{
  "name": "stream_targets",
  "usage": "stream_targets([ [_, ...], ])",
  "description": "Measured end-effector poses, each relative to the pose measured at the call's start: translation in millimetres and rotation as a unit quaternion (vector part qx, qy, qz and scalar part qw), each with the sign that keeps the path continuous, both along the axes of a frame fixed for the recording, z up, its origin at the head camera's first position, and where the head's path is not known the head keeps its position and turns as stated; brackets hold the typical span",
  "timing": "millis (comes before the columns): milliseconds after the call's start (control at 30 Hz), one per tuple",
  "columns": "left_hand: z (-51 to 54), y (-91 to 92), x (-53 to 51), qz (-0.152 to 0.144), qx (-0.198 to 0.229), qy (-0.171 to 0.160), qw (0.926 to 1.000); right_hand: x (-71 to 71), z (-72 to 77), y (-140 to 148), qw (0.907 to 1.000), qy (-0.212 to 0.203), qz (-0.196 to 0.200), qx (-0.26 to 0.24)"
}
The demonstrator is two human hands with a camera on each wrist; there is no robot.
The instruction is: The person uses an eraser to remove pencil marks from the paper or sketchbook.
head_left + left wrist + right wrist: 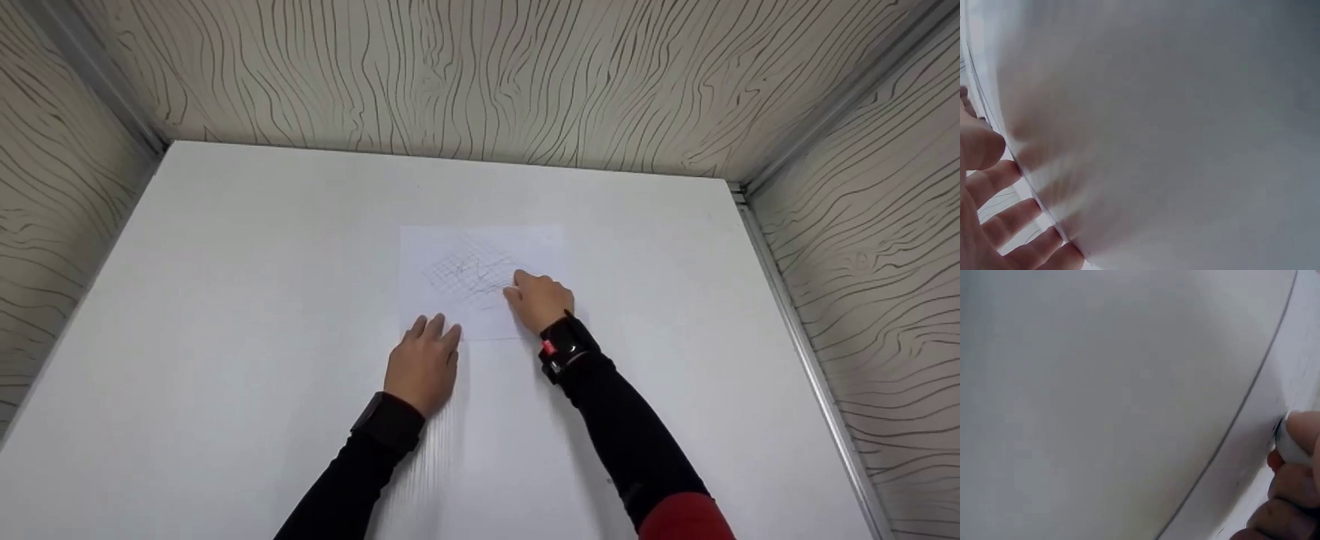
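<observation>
A sheet of white paper (487,324) lies on the white table, with a crosshatched patch of pencil lines (463,271) on it. My right hand (541,301) is at the right side of those lines. Between its thumb and fingers it pinches a small white eraser (1292,447) with a dark, smudged end, pressed to the paper in the right wrist view. From above, the fingers hide the eraser. My left hand (424,367) rests at the paper's near left edge, fingers extended and their tips (1053,239) on that edge.
The white table (262,315) spreads out on all sides of the paper. Wood-grain patterned panels (450,82) stand behind it and at both sides, with metal rails (795,330) along the edges.
</observation>
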State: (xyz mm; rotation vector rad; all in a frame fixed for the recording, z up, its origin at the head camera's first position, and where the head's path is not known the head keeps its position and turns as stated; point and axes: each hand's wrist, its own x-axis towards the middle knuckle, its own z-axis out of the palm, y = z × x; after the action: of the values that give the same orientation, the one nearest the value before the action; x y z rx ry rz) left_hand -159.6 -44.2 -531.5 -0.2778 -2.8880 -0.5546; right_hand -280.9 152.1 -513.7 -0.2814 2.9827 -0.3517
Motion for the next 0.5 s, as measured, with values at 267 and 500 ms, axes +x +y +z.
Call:
stream_targets([
  [267,-4.5,1.9,3.6,-0.001,-0.004,0.003,1.0,-7.8,-2.6,52.0,0.997,0.011,-0.068,0.034],
  [500,-6.3,1.8,6.7,-0.005,-0.013,-0.004,0.9999,15.9,-8.8,-8.1,0.9989,0.036,0.028,0.013],
])
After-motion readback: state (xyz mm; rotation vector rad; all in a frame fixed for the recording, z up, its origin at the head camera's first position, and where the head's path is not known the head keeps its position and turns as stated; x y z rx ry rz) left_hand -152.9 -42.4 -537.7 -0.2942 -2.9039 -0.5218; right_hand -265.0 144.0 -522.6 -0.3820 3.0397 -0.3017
